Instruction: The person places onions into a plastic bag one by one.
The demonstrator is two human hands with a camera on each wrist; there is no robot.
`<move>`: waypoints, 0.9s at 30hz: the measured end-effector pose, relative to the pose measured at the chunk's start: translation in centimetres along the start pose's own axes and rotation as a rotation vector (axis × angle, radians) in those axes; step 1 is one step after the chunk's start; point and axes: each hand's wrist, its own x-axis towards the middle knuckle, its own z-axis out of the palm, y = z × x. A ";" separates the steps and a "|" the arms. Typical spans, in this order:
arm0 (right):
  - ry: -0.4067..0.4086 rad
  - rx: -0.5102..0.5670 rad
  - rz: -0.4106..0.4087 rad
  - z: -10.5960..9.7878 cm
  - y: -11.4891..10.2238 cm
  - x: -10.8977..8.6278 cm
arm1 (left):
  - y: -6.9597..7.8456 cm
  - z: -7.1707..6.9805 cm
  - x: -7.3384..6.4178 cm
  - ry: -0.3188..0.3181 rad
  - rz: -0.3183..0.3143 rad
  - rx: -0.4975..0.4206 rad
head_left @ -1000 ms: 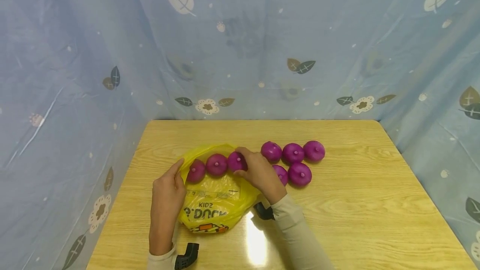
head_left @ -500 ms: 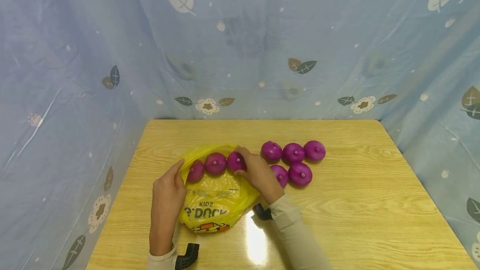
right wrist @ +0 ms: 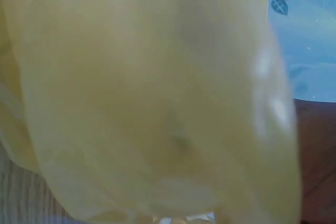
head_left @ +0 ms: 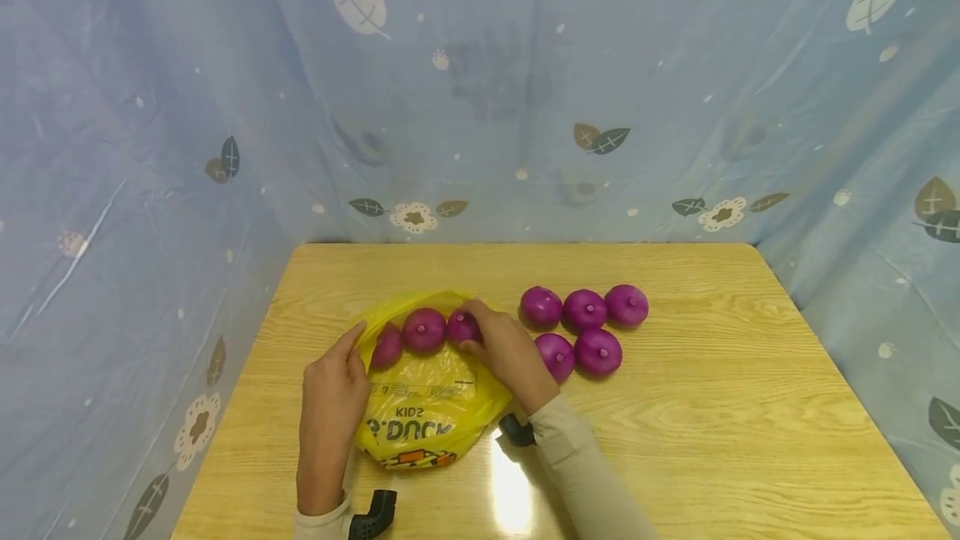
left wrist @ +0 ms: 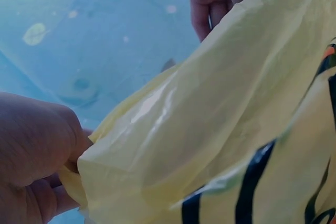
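A yellow plastic bag [head_left: 427, 407] with dark print lies on the table, its mouth held apart. My left hand [head_left: 335, 398] pinches the left side of the bag's rim between thumb and fingers, as the left wrist view also shows. At the right of the mouth my right hand [head_left: 512, 357] grips a purple onion [head_left: 461, 328], partly hidden by the fingers. Beside it, inside the bag, sit a second purple onion [head_left: 424, 331] and a third, tilted onion [head_left: 387, 347] near the left rim. Bag film [right wrist: 147, 87] covers most of the right wrist view.
Several more purple onions [head_left: 597, 352] lie grouped on the wooden table [head_left: 712, 407], just right of the right hand. A blue leaf-patterned curtain [head_left: 495, 90] surrounds the table at the back and sides. Black wrist mounts [head_left: 373, 515] stick out by the sleeves.
My right hand has shifted slightly left with its onion. Inside the bag, the other two onions have slid left, and the leftmost one has tipped. The left hand keeps its hold on the rim.
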 end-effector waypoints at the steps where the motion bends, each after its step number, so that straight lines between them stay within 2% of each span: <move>1: 0.006 0.004 -0.005 0.0 0.0 0.0 | 0.0 0.0 0.0 -0.001 -0.002 -0.001; 7: 0.013 0.037 -0.003 0.2 0.3 -0.3 | -0.2 -0.1 -0.2 -0.008 -0.017 -0.003; 16: -0.004 0.009 0.050 -0.2 0.0 -0.6 | -0.2 -0.2 -0.1 -0.010 -0.009 -0.006; 21: 0.037 0.033 0.070 -2.4 0.4 -0.7 | -0.2 -0.3 0.1 -0.004 -0.003 -0.006; 27: 0.162 0.103 0.110 -5.5 1.9 -1.8 | 0.0 -0.4 0.2 -0.004 -0.002 0.002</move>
